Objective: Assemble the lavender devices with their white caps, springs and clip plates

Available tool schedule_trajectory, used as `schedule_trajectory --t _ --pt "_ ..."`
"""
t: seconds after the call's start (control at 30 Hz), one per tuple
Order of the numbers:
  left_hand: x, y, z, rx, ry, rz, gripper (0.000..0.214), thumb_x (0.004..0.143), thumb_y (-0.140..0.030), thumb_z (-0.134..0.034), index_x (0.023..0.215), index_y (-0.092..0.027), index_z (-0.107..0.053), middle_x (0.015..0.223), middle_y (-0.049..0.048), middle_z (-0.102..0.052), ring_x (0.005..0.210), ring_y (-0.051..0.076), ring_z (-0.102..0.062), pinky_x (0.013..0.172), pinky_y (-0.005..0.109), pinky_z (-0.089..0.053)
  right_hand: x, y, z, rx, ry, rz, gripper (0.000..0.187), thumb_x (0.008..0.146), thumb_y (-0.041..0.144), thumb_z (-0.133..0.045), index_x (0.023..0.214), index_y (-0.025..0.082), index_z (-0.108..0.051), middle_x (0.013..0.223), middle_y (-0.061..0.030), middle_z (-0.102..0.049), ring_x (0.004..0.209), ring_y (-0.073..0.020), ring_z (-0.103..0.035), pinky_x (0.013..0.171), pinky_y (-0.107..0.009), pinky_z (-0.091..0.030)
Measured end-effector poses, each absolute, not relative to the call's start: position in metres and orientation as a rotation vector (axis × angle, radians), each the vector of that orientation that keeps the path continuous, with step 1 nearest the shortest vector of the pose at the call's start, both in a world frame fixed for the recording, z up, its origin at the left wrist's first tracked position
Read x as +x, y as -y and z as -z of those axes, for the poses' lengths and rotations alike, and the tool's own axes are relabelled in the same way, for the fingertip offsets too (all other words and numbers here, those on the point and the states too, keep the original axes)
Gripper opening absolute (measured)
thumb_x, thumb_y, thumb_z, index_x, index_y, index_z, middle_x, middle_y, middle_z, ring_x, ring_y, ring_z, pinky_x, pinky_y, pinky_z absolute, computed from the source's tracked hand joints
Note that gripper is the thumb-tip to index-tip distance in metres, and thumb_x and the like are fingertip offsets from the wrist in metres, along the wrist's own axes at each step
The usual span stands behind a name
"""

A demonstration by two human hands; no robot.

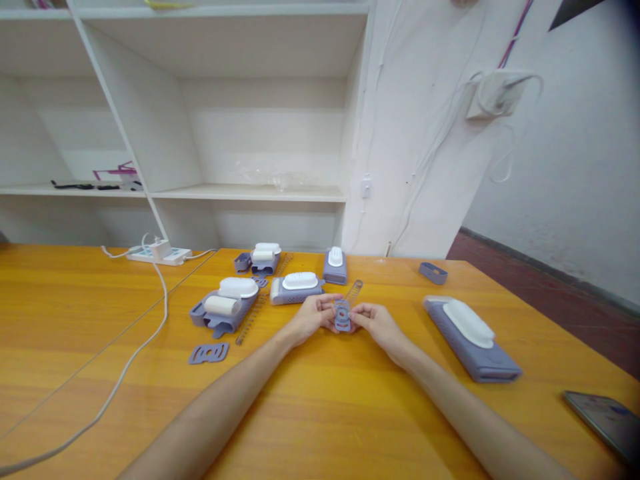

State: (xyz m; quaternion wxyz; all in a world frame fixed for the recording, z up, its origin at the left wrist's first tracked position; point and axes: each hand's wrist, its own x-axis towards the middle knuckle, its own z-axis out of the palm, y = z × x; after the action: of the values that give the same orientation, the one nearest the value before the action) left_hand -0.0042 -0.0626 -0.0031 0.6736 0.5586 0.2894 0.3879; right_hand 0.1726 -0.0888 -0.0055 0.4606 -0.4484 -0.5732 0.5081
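Over the middle of the table, my left hand [311, 316] and my right hand [379, 327] are both closed on a small grey-purple slotted plastic plate [343, 316], one at each side. A coil spring [355, 291] shows just beyond the plate; whether it touches the plate I cannot tell. Close to my left hand is a grey-purple plastic case with a white bristled top [300, 281]. Left of it lie a long coil spring [251, 319], an open case [233, 317] carrying a white roller [223, 305] and a white oval part [239, 287], and another slotted plate [209, 353].
More such parts [265, 259] and a case [335, 268] stand at the back. To the right are a larger case [473, 340], a grey-purple ring [433, 273] and a phone [607, 423]. A power strip [160, 253] and white cable [133, 360] occupy the left, below shelves [250, 193].
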Motion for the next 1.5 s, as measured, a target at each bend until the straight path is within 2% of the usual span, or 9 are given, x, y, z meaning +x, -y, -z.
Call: schedule_trajectory --t 0.13,0.37,0.77,0.83,0.93,1.07,1.2,1.33,1.5 --pt "-0.005 0.063 0.002 1.28 -0.641 -0.831 0.065 0.067 -0.034 -0.07 0.122 -0.009 -0.046 0.093 0.0168 -0.066 0.07 0.021 -0.066 0.054 0.027 -0.05 0.17 0.09 0.008 -1.167 1.423 -1.136 0.024 0.069 0.039 -0.063 0.067 0.016 -0.058 0.056 -0.0011 -0.062 0.051 -0.0131 -0.056 0.054 -0.025 -0.045" --pt "-0.006 0.062 0.001 1.309 -0.652 -0.791 0.064 0.066 -0.032 -0.07 0.121 -0.007 -0.047 0.083 0.0144 -0.067 0.057 0.016 -0.063 0.049 0.024 -0.049 0.169 0.09 0.006 -1.209 1.48 -1.06 0.02 0.069 0.036 -0.061 0.066 0.017 -0.056 0.054 -0.0002 -0.06 0.05 -0.0131 -0.056 0.052 -0.025 -0.044" --pt "-0.007 0.062 0.002 1.29 -0.59 -0.802 0.061 0.066 -0.032 -0.072 0.118 -0.009 -0.05 0.09 0.0154 -0.067 0.064 0.018 -0.065 0.052 0.024 -0.049 0.168 0.089 0.01 -1.17 1.47 -1.025 0.017 0.069 0.032 -0.061 0.073 0.019 -0.051 0.058 0.0023 -0.059 0.053 -0.0131 -0.058 0.054 -0.025 -0.046" --pt "-0.006 0.062 0.002 1.263 -0.588 -0.832 0.061 0.065 -0.031 -0.073 0.117 -0.01 -0.05 0.09 0.0151 -0.067 0.064 0.018 -0.065 0.054 0.025 -0.049 0.168 0.089 0.005 -1.205 1.445 -1.051 0.019 0.068 0.034 -0.062 0.074 0.018 -0.052 0.054 0.0032 -0.058 0.046 -0.0115 -0.054 0.047 -0.022 -0.043" --pt "-0.007 0.06 0.004 1.247 -0.563 -0.83 0.061 0.065 -0.03 -0.073 0.117 -0.01 -0.05 0.092 0.0157 -0.066 0.068 0.019 -0.065 0.057 0.026 -0.05 0.17 0.09 -0.001 -1.29 1.478 -1.113 0.021 0.069 0.037 -0.061 0.071 0.017 -0.056 0.05 0.0022 -0.058 0.033 -0.007 -0.041 0.034 -0.019 -0.028" --pt "-0.008 0.057 0.007 1.227 -0.528 -0.81 0.063 0.065 -0.028 -0.074 0.12 -0.01 -0.048 0.098 0.0179 -0.065 0.076 0.022 -0.066 0.06 0.027 -0.05 0.174 0.091 -0.003 -1.3 1.468 -1.198 0.025 0.07 0.04 -0.06 0.075 0.016 -0.061 0.052 0.0005 -0.061 0.03 -0.005 -0.033 0.031 -0.019 -0.019" --pt "-0.009 0.056 0.008 1.196 -0.509 -0.818 0.063 0.067 -0.026 -0.073 0.123 -0.012 -0.046 0.103 0.0173 -0.064 0.081 0.022 -0.066 0.064 0.028 -0.051 0.176 0.09 0.0 -1.249 1.4 -1.213 0.026 0.071 0.04 -0.06 0.078 0.015 -0.061 0.056 0.0007 -0.061 0.031 -0.004 -0.032 0.032 -0.019 -0.019" --pt "-0.008 0.057 0.007 1.171 -0.529 -0.844 0.061 0.068 -0.024 -0.072 0.121 -0.012 -0.046 0.099 0.0151 -0.065 0.078 0.02 -0.066 0.066 0.03 -0.052 0.175 0.09 0.003 -1.213 1.372 -1.197 0.028 0.071 0.04 -0.061 0.081 0.014 -0.06 0.062 -0.0005 -0.062 0.033 -0.0046 -0.039 0.033 -0.019 -0.025" --pt "-0.003 0.059 0.006 1.134 -0.627 -0.956 0.056 0.064 -0.022 -0.074 0.111 -0.011 -0.046 0.087 0.0119 -0.066 0.068 0.019 -0.066 0.062 0.031 -0.053 0.165 0.098 0.005 -1.145 1.387 -1.057 0.041 0.073 0.035 -0.058 0.108 0.016 -0.052 0.082 -0.0031 -0.063 0.043 -0.0098 -0.055 0.044 -0.022 -0.042"
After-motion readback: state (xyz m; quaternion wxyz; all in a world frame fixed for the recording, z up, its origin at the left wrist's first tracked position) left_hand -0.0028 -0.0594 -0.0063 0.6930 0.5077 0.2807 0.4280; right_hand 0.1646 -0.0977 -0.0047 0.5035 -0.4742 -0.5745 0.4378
